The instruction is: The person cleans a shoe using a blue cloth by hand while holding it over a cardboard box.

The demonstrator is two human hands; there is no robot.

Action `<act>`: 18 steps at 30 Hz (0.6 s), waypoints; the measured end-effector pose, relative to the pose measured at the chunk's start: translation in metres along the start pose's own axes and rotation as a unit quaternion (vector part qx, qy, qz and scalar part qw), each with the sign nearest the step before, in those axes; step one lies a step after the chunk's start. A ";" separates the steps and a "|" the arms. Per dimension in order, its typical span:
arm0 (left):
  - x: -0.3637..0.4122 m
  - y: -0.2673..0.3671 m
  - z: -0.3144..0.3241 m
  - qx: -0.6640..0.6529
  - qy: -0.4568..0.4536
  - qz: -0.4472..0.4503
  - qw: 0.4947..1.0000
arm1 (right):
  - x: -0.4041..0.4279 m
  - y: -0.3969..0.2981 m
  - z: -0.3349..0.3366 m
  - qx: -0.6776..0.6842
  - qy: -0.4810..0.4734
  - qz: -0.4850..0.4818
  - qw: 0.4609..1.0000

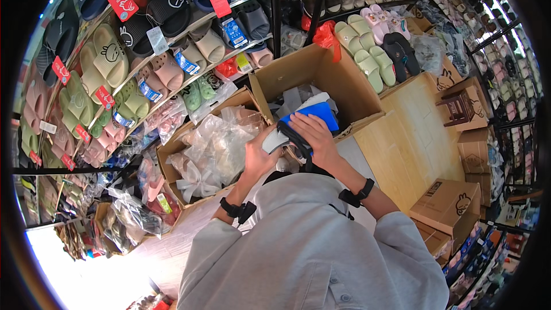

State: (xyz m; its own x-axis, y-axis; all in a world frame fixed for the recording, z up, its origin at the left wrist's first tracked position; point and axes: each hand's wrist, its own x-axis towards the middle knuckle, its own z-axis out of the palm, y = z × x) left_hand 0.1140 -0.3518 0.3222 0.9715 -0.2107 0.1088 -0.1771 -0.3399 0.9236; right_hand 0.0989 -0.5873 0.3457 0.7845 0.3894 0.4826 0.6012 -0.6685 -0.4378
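Both hands meet in front of me over the near edge of an open cardboard box (pixel 292 71). My left hand (pixel 260 153) grips footwear with a ribbed pale grey part (pixel 275 139) and a black band (pixel 295 135). Across the black band and a flat, bright blue piece (pixel 328 114) lie the fingers of my right hand (pixel 316 140). Whether the blue piece is a sole or a card, I cannot tell. Behind it a white textured edge (pixel 316 100) shows. Inside the box lies grey wrapping (pixel 295 100), partly hidden by my hands.
Left of the box stands another carton (pixel 172 159) filled with plastic-bagged slippers (pixel 219 146). Shelves of tagged slides (pixel 168 6) rise at the left. Green slippers (pixel 366 47) rest at the back right. Closed cartons (pixel 447 202) and a small wooden stool (pixel 458 105) stand at the right.
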 end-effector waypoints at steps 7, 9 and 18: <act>0.003 0.000 0.004 -0.004 0.001 0.062 0.998 | -0.005 0.004 -0.014 0.029 -0.042 -0.078 0.996; 0.001 0.000 0.005 -0.016 -0.009 0.050 0.999 | -0.003 0.016 -0.021 0.017 -0.032 -0.057 0.998; -0.003 0.008 0.006 0.010 -0.002 0.050 0.999 | -0.002 0.004 -0.019 0.000 0.000 0.009 1.000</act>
State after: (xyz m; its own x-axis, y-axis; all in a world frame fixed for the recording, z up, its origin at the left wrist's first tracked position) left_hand 0.1092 -0.3592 0.3278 0.9481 -0.2485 0.1986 -0.2764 -0.3347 0.9009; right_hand 0.0972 -0.6024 0.3571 0.7948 0.3774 0.4752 0.5874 -0.6753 -0.4461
